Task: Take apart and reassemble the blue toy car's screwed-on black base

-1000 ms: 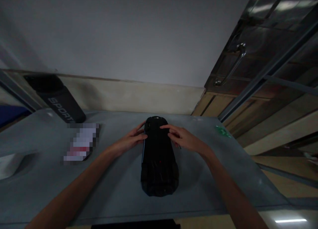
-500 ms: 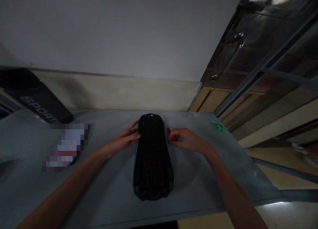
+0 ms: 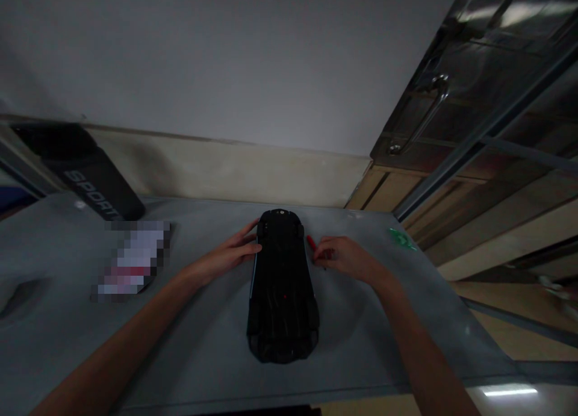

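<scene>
A black toy car [image 3: 283, 271] lies upside down on the grey table, its underside and wheels facing up. Along its left flank rests my left hand [image 3: 237, 249], closed on the edge with the thumb over the underside and the fingers against the side. Just right of the car, my right hand [image 3: 336, 256] has its fingers curled in a pinch around a small red rod [image 3: 311, 242]. One end of the rod shows beyond the fingertips; the rest is hidden by the fingers. A tiny dark bit [image 3: 324, 268] shows below those fingertips; what it is I cannot tell.
On the left a dark bottle [image 3: 97, 184] marked SPORT stands near the wall, with a blurred-out flat object [image 3: 138, 256] in front of it. A small green plastic packet [image 3: 401, 239] lies near the right edge of the table [image 3: 383, 368]. Beyond that edge runs a metal frame bar [image 3: 447, 169].
The view has shifted slightly, so everything sits a little further right. My right hand has moved slightly away from the car with the red rod. My left hand stays on the toy car.
</scene>
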A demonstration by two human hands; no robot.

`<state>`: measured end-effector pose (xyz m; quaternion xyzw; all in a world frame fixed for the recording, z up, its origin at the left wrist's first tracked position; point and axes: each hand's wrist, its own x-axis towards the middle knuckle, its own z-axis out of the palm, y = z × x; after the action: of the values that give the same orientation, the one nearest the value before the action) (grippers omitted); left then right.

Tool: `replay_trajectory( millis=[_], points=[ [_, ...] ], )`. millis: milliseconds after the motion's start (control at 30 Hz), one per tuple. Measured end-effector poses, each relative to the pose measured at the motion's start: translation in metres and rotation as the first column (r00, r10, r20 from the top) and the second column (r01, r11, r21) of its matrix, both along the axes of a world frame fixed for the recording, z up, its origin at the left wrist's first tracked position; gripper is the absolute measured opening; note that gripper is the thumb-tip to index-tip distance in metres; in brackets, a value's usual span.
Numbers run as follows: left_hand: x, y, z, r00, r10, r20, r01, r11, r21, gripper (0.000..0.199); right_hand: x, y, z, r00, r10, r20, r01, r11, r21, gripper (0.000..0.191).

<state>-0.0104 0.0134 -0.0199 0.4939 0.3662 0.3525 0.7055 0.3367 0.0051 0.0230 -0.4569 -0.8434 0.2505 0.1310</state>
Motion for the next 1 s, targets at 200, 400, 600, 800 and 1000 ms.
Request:
replay_trajectory(
  millis=[200,400,600,800,1000],
  points=[
    [0.000,0.001,0.000,1.000,-0.017,0.005,0.016,1.000,0.016,0.097,0.000,-0.001,-0.002,0.999,0.012,0.033,-0.013,0.999,0.038,0.007],
    [0.000,-0.001,0.003,0.998,0.036,-0.060,-0.037,0.999,-0.018,0.093,-0.002,-0.001,-0.001,0.998,0.023,0.060,-0.026,0.998,0.051,0.010],
    [0.001,-0.002,0.007,1.000,0.013,0.001,-0.013,1.000,-0.022,0.099,-0.003,-0.003,0.001,0.996,0.021,0.081,-0.025,0.998,0.052,0.011],
    [0.001,-0.004,0.012,0.998,0.031,-0.063,-0.033,0.999,-0.039,0.094,-0.008,-0.006,0.002,0.992,-0.015,0.127,0.011,1.000,0.028,0.014],
    [0.001,-0.001,0.006,1.000,0.003,-0.011,-0.003,1.000,0.004,0.094,-0.013,-0.009,0.001,0.996,-0.040,0.084,0.039,0.999,0.008,0.013]
  ],
)
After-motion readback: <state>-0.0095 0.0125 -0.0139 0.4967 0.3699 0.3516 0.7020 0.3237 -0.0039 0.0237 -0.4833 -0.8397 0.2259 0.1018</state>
